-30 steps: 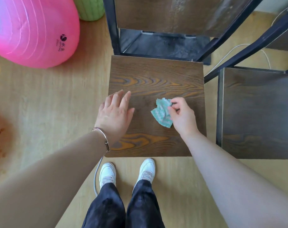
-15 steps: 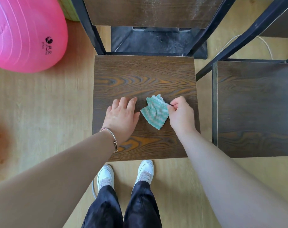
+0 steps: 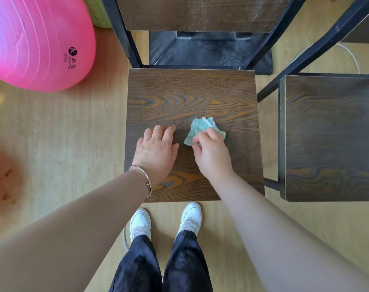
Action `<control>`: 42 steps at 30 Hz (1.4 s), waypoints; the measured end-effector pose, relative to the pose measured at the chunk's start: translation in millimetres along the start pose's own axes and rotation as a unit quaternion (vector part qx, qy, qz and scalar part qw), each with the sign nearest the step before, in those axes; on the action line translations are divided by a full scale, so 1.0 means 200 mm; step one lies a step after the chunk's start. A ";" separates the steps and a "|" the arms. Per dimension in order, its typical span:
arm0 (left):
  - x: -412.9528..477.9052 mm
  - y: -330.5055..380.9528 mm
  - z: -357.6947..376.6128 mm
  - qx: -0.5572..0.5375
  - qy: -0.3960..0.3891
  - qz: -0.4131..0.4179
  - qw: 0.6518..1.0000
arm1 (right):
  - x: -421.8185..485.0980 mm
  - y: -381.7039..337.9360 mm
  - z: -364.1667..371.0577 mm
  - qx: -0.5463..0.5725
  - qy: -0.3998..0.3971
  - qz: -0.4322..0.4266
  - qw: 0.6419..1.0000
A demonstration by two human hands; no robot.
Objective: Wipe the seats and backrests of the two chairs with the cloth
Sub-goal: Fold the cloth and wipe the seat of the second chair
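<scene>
**While the left hand lies flat, the right grips the cloth on the seat**

Where the pale wooden floor (image 3: 69, 144) meets the left edge of the view, a big pink ball (image 3: 31, 45) sits, with a green ribbed thing (image 3: 99, 15) just behind it at the top. Next comes the left hand (image 3: 156, 152), which has a thin bracelet (image 3: 146, 178) at the wrist. It rests palm down on the left half of the dark wooden seat (image 3: 190, 91), with its fingers straight and close together, holding nothing. Just beside it, near the middle of the seat, lies the crumpled green and white cloth (image 3: 202, 127). The right hand (image 3: 213, 154) is on top of it, with fingers and thumb curled and clamped on the near part of the cloth, whose far edge sticks out beyond the knuckles. The two hands are close but apart. Above the seat stands the backrest (image 3: 200, 13) between black metal bars, with a dark mat (image 3: 209, 51) on the floor under it. Below the seat's front edge are two white shoes (image 3: 140, 222) and dark trousers (image 3: 162, 266). To the right, a narrow gap away, is the second chair (image 3: 331, 133), its seat bare, and a white cable (image 3: 352, 57) runs across the floor behind it.
</scene>
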State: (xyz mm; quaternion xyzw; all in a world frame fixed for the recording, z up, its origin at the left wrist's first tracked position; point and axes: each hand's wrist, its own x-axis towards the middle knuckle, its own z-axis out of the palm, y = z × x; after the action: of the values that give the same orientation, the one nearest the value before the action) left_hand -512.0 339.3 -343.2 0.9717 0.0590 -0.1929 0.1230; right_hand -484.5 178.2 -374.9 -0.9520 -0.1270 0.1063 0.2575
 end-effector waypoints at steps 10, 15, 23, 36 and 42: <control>-0.07 -0.05 0.01 -0.010 0.010 -0.009 1.000 | 0.00 0.21 -0.13 0.088 0.038 0.253 0.963; -0.10 -0.06 0.01 -0.010 0.012 -0.007 1.000 | 0.02 0.16 -0.14 0.126 0.071 0.253 0.957; -0.11 -0.04 0.01 -0.009 0.014 -0.001 1.000 | -0.12 0.08 -0.16 -0.016 0.133 0.105 0.985; -0.15 -0.10 0.01 -0.019 0.024 0.010 0.999 | -0.05 -0.04 -0.06 0.203 0.026 0.256 0.945; -0.16 -0.09 0.01 -0.020 0.027 0.015 0.999 | -0.10 -0.07 -0.23 0.410 0.038 0.277 0.868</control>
State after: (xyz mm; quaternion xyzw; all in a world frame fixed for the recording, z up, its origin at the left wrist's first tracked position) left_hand -544.3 353.3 -336.3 0.9746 0.0520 -0.1636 0.1441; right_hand -493.0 163.2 -326.0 -0.7599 0.2071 0.1791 0.5895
